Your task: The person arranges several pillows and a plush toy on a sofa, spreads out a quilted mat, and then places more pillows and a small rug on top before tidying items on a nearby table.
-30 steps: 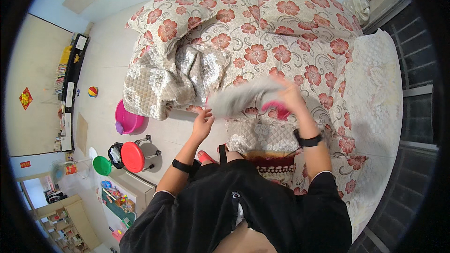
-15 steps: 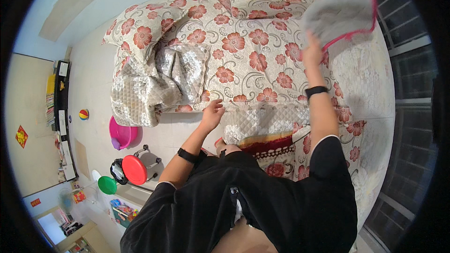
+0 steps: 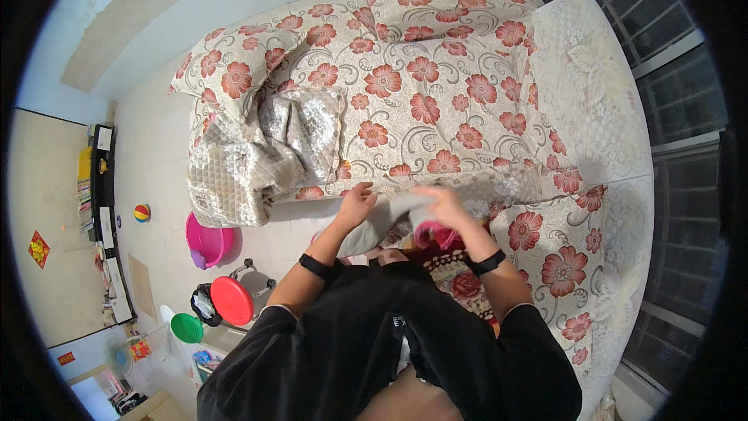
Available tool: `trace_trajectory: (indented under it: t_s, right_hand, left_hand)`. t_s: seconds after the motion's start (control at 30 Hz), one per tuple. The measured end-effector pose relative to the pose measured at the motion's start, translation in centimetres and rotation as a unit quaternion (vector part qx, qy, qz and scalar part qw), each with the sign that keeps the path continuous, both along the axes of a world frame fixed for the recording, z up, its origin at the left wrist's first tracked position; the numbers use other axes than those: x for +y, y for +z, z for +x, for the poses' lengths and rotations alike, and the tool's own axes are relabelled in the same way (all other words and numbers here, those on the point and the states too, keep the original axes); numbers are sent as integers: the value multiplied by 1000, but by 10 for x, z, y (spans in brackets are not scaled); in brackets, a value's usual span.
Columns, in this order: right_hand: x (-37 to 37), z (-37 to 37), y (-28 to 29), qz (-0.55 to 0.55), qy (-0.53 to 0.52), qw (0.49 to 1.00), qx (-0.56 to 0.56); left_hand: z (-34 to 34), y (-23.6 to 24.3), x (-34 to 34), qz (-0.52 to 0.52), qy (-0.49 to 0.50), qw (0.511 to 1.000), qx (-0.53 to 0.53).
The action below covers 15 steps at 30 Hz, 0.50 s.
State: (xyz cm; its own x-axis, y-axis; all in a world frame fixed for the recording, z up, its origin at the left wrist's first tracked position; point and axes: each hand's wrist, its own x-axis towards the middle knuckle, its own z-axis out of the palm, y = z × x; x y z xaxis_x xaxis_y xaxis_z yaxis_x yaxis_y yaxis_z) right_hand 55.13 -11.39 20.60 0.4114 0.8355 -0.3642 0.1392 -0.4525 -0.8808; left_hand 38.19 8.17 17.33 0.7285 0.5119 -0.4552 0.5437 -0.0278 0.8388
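A: Item held?
B: Grey cloth with pink trim (image 3: 389,222), bunched at the near edge of the bed (image 3: 467,109), over a dark red patterned rug (image 3: 456,269).
A: Left hand?
B: Left hand (image 3: 354,204) on the cloth's left part, fingers curled over it, gripping.
A: Right hand?
B: Right hand (image 3: 446,204) closed on the cloth's right part, blurred; pink edge just beneath.
A: Wrists?
B: Black band on each.
A: Bed contents?
B: Floral cover, two matching pillows at the far end, crumpled quilted blanket (image 3: 261,156) at the left corner, well apart from both hands.
A: Floor, left side?
B: Pink basin (image 3: 206,240), red round stool (image 3: 232,300), green stool (image 3: 187,327), small ball (image 3: 141,213).
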Motion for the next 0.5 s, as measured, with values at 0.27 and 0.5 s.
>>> trace_trajectory:
  t_s: [0.27,0.5]
  right_hand:
    - [-2,-24,128,106,-253,906,-324]
    - [-66,-141,115,-35,-305,847,-435]
  left_hand:
    - [-42,76,20,44,-91,992,-73]
    - [-160,45,71,18,-74,993,-88]
